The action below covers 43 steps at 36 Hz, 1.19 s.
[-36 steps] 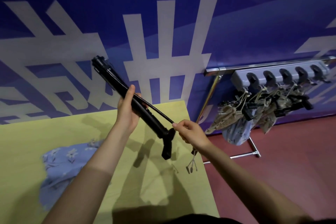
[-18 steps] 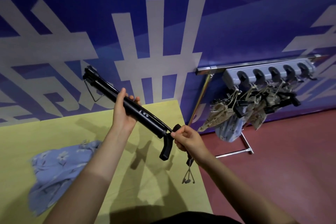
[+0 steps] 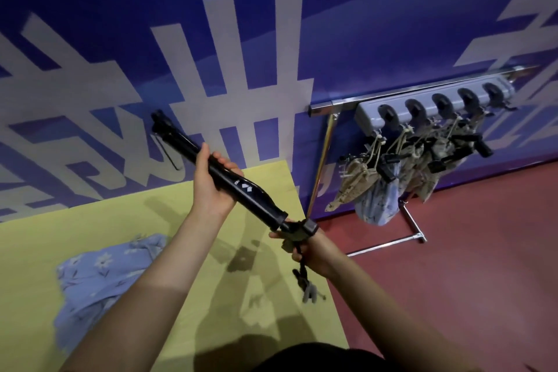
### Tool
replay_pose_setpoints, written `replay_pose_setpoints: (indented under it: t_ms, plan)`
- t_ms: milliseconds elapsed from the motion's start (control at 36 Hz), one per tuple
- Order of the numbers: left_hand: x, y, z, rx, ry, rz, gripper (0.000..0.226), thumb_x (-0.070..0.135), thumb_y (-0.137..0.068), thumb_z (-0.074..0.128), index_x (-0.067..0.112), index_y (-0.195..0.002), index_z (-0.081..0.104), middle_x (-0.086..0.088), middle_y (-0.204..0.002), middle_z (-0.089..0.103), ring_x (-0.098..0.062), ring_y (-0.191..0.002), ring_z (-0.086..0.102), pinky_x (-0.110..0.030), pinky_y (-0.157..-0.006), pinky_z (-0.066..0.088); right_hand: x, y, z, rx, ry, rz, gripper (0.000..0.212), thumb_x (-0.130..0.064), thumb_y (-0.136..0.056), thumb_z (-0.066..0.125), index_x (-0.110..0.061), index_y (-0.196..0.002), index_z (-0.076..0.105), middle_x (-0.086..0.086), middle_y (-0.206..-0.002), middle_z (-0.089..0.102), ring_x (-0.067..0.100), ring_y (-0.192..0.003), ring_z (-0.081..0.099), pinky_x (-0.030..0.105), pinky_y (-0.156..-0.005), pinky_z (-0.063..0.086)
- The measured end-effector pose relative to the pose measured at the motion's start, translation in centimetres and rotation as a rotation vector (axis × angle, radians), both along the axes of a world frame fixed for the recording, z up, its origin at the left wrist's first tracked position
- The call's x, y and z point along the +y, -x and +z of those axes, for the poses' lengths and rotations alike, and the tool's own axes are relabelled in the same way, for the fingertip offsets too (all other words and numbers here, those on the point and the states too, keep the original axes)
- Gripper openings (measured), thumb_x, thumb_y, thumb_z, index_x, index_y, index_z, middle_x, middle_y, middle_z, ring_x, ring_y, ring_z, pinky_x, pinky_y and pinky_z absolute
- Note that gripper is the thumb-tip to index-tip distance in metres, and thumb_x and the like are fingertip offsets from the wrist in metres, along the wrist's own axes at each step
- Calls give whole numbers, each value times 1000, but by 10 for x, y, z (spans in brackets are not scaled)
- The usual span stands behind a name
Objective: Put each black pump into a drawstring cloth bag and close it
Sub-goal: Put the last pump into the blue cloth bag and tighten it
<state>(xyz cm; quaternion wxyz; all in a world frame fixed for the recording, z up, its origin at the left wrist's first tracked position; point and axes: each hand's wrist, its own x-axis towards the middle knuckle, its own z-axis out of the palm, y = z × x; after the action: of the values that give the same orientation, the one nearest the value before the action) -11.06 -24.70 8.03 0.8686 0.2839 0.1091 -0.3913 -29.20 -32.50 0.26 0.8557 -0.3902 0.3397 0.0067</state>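
— Where the black pump point(image 3: 223, 178) meets the right hand point(image 3: 305, 246), what can be made out?
— Little: its handle end is covered by curled fingers clamped round it, and the dangling nozzle pieces point(image 3: 306, 290) are blurred.
— Change since a second ago?
— The hose, then pulled out, now lies along the barrel.
— Position?
— Held slanted above the yellow table point(image 3: 151, 220), left hand point(image 3: 211, 187) gripping the barrel mid-length. White markings show.
— Surroundings?
— Blue floral bag point(image 3: 99, 278) lies on the table; filled bags point(image 3: 377, 190) hang from the rack point(image 3: 428, 103).
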Motion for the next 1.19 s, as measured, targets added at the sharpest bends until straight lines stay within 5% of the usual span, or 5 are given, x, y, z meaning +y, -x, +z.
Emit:
replay_pose_setpoints:
  t_ms: [111,278,611,861,1194]
  plan:
    - [-16,14,-1,136,135,21,27,32,-72,74,18,-66,52,10,-60,49,-4,-49,48,-15,-50,43,-4,-4,8,-138,-177,-157,27,-10,-97,32,-6,-93,58,6,-66,59,7,-41,39,15,-29,22]
    - [-8,-7,-2,-50,-9,41,25,35,-79,67,21,-66,51,11,-56,44,-3,-49,45,-15,-47,39,-24,3,22,18,384,-177,22,-19,-95,56,-14,-77,67,1,-57,39,7,-40,31,19,-38,14]
    - [29,-22,12,-339,-203,262,18,24,-91,57,18,-76,51,4,-64,49,-10,-53,49,-20,-54,46,41,-18,16,-48,489,-62,33,-32,-99,50,-19,-69,44,5,-61,46,6,-41,30,18,-37,21]
    - [61,-50,14,-271,-294,323,18,30,-81,67,17,-77,55,4,-63,54,-12,-51,52,-23,-51,45,96,-35,21,38,1139,-153,30,-36,-90,64,-28,-67,45,-8,-58,49,8,-57,44,28,-56,35]
    - [116,-78,21,-309,-79,209,24,33,-93,51,19,-75,44,3,-64,44,-11,-50,41,-19,-48,38,147,-57,37,-168,843,-270,31,-16,-96,57,-10,-67,49,-12,-54,39,2,-52,34,15,-49,28]
